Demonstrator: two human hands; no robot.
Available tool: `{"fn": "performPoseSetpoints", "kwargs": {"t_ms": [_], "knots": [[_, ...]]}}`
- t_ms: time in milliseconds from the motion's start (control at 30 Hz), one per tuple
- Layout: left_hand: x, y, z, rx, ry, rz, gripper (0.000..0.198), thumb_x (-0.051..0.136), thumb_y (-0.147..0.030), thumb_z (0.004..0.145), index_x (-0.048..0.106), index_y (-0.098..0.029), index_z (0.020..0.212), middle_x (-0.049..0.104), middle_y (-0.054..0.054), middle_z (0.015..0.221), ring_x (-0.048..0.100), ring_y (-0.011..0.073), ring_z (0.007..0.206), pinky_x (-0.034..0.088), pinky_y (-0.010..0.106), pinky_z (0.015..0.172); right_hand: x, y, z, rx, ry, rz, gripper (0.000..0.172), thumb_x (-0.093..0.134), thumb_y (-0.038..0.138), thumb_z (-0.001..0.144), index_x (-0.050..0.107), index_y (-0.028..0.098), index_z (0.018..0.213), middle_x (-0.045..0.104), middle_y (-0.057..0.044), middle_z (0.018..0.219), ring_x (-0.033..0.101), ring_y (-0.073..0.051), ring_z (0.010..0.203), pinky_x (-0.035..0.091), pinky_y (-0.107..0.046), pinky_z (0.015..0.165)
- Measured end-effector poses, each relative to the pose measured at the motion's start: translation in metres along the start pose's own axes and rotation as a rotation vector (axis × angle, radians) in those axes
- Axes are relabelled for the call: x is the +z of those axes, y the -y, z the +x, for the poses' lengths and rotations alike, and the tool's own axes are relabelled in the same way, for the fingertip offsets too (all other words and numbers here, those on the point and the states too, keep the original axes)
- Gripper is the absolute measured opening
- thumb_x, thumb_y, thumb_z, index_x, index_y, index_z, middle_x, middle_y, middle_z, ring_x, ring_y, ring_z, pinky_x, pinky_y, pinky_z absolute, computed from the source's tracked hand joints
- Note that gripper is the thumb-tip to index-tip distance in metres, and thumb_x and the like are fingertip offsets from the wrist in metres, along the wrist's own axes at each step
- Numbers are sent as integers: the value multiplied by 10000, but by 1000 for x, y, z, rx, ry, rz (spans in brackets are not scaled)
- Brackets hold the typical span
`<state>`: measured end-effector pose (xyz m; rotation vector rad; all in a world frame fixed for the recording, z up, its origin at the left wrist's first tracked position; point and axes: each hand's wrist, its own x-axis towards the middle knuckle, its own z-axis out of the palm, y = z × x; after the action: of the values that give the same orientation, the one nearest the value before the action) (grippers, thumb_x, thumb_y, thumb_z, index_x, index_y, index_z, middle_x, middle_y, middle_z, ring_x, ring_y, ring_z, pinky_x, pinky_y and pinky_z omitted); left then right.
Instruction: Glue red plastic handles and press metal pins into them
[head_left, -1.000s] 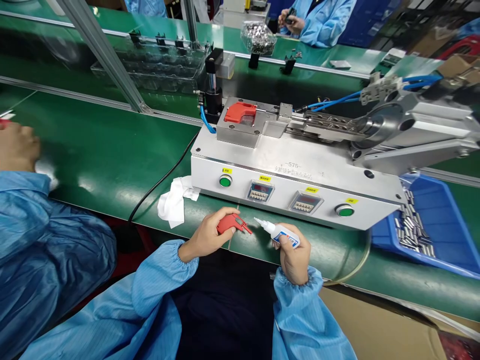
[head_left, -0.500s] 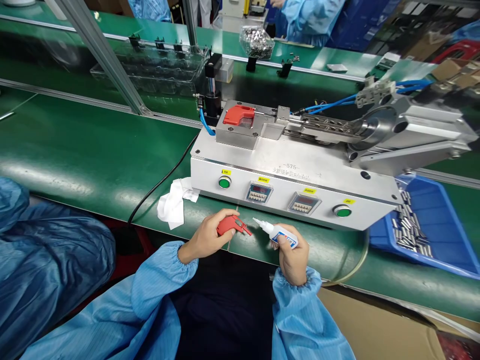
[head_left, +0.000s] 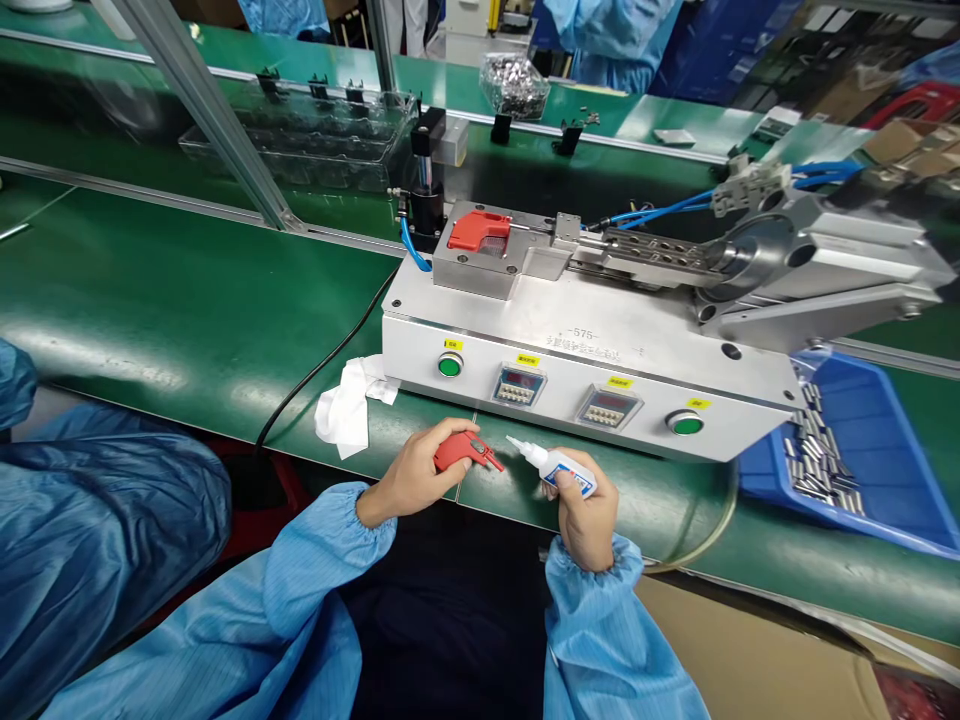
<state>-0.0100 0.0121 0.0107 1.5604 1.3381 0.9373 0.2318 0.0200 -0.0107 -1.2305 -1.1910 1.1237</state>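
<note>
My left hand is closed around a red pistol-shaped plastic handle, whose thin stub points down and to the right. In my right hand is a small white glue bottle with a blue label. Its narrow nozzle tip points left toward the stub, with a small gap between them. Behind both hands stands a metal bench machine with green buttons and two small displays. A second red handle of the same shape lies in the machine's fixture block.
A crumpled white cloth lies left of the machine, beside a black cable. On the right, a blue bin holds many short metal tubes. Another person's blue sleeve is at the left edge. A clear tray sits behind the frame post.
Both hands, the red handle and the glue bottle stay where they were. The person at the left edge and the people across the bench have shifted slightly.
</note>
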Motion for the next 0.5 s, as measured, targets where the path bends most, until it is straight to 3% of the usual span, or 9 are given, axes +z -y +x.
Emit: {"fn": "performPoseSetpoints", "kwargs": {"t_ms": [500], "knots": [[1,0,0,10,-12,42,373,617,-240,875,673,-224,1243,769,45,1046,724,213,881,602,326,837,1,2,0,-3,8,-34,413,765,602,877,770,192,926,596,14,595,485,-129,498,396,-260,495]]}}
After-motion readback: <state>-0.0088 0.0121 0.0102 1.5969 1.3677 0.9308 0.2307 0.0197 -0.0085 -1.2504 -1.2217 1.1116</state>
